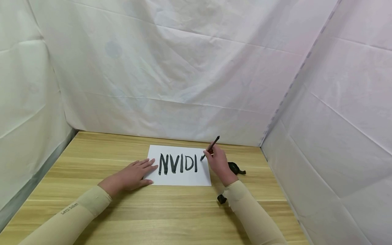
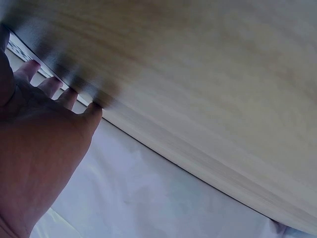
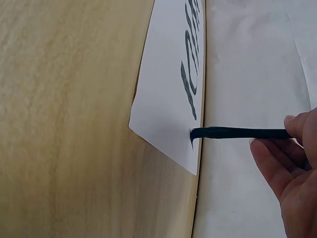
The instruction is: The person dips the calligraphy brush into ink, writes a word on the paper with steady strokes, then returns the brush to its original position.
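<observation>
A white sheet of paper point(image 1: 180, 180) lies on the wooden table, with the thick black letters "NVIDI" point(image 1: 173, 164) across it. My left hand point(image 1: 132, 175) rests on its left edge, fingers spread and straight; the left wrist view shows that hand point(image 2: 44, 134) from the palm side. At the paper's right side my right hand point(image 1: 219, 162) pinches a dark brush point(image 1: 213, 144) between thumb and fingers, its handle tilted up. In the right wrist view the black brush tip point(image 3: 194, 134) touches the paper beside the last letter, where a short dark mark shows.
A round black object with a short tail point(image 1: 235, 167) lies right of my right hand. Another small black piece point(image 1: 222, 199) sits by the right sleeve, partly hidden. White sheeting point(image 1: 171, 85) hangs behind the table point(image 1: 147, 217) and along both sides.
</observation>
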A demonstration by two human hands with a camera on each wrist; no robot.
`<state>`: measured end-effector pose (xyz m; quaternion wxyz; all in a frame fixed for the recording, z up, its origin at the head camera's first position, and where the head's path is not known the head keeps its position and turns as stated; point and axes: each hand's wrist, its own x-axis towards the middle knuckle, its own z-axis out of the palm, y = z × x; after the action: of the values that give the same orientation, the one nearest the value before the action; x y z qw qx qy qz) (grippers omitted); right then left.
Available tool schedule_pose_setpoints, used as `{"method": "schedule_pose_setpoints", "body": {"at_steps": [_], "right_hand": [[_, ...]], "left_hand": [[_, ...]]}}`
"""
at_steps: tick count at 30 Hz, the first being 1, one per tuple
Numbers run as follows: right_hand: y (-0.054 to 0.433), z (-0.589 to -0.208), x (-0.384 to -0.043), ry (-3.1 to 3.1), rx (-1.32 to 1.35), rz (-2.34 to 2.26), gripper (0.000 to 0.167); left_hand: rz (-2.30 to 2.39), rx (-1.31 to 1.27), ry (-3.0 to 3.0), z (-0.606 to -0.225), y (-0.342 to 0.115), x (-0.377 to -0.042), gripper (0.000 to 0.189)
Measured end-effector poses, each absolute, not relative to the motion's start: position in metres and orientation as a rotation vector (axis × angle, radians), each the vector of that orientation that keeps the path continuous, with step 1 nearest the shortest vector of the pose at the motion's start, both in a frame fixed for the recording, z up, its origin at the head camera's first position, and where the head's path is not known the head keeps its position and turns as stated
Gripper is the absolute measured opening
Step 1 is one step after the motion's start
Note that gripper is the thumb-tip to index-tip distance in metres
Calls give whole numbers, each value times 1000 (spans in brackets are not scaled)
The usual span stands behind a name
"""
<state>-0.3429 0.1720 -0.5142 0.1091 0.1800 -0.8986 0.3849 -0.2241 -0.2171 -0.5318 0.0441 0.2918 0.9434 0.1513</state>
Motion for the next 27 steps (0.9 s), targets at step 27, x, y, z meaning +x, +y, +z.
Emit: {"method": "schedule_pose_setpoints", "body": {"at_steps": [27], "right_hand": [[172,-507,-327,-2668,588,1133,15]], "left_hand": [[453,896,2894,-538,-217,-229,70]]}}
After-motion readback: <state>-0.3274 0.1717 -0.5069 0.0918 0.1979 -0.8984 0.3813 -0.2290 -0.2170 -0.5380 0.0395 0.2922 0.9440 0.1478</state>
